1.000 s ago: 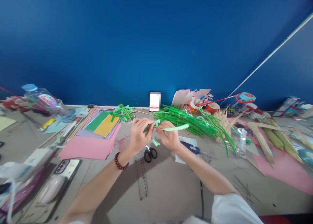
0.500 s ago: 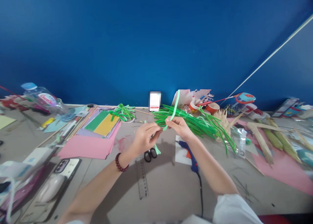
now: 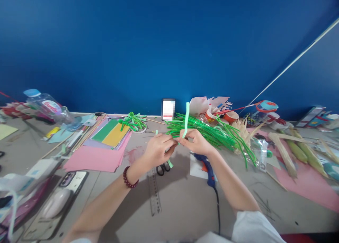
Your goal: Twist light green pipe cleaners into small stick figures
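Note:
A pale green pipe cleaner [image 3: 186, 116] stands up from the pinched fingers of my right hand [image 3: 194, 141], its free end pointing upward. Close against it, my left hand [image 3: 161, 148] has its fingertips closed on the lower end, which the fingers mostly hide. More pale green shows just below the left fingers [image 3: 170, 163], beside black-handled scissors [image 3: 163, 169]. Behind both hands lies a large bundle of bright green pipe cleaners [image 3: 212, 131].
A clear ruler [image 3: 154, 197] lies below my hands. A blue glue gun [image 3: 209, 170] with its cord rests under my right forearm. Coloured sheets [image 3: 95, 159], a phone [image 3: 75, 181] and a mouse [image 3: 57, 203] are at left. Corn husks [image 3: 284, 151] lie at right.
The pale green pipe cleaner has become more upright, its top end shifting left and lower. My hands have stayed close together at nearly the same place.

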A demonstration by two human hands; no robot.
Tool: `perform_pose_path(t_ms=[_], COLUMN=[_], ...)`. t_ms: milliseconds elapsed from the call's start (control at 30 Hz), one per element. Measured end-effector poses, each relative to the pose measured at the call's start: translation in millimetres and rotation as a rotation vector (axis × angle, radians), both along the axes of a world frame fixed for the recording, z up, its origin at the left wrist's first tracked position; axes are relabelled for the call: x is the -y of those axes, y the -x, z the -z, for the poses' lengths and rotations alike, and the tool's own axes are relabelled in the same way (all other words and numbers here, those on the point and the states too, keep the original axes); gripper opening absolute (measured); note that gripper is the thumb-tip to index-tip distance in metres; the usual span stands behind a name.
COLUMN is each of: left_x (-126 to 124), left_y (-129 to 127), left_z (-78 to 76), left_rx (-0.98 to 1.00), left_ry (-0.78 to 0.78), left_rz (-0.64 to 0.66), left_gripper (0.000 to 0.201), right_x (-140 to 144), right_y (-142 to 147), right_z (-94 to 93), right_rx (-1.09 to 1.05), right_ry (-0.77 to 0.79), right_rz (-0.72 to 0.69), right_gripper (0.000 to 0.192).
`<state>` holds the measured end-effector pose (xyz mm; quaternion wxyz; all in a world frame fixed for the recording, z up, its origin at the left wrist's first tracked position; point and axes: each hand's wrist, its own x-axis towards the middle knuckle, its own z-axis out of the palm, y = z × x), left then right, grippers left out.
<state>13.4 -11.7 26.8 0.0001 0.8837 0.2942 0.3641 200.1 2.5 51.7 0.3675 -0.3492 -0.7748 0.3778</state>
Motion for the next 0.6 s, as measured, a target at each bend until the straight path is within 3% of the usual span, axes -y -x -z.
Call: perform_pose_path(t_ms=[133, 300, 400, 500, 600], left_x=[3, 2, -1, -4, -5], left_y=[-1, 3, 6, 7, 6], left_z=[-3.0, -6.7, -5.1, -2.7, -1.2], left_rx=[-0.061, 0.079, 0.169, 0.276, 0.363], left_ry=[-0.071, -0.062, -0.059, -0.055, 0.016], left_rz=[0.071, 0.088, -0.004, -0.116, -0.147], left_gripper=[0.014, 0.014, 0.011, 0.008, 0.007], right_x=[-5, -13, -11, -6, -1], right_y=[2, 11, 20, 30, 39], right_z=[6.6, 27.8, 36.8, 41.3, 44.5], right_rx=[-0.058, -0.327, -0.494, -0.603, -0.638], right_ry=[0.132, 0.548, 0.789, 0.802, 0.654], right_rz=[-0.013, -0.093, -0.19, -0.175, 0.003], right_gripper=[0.043, 0.042, 0.037, 0.037, 0.039])
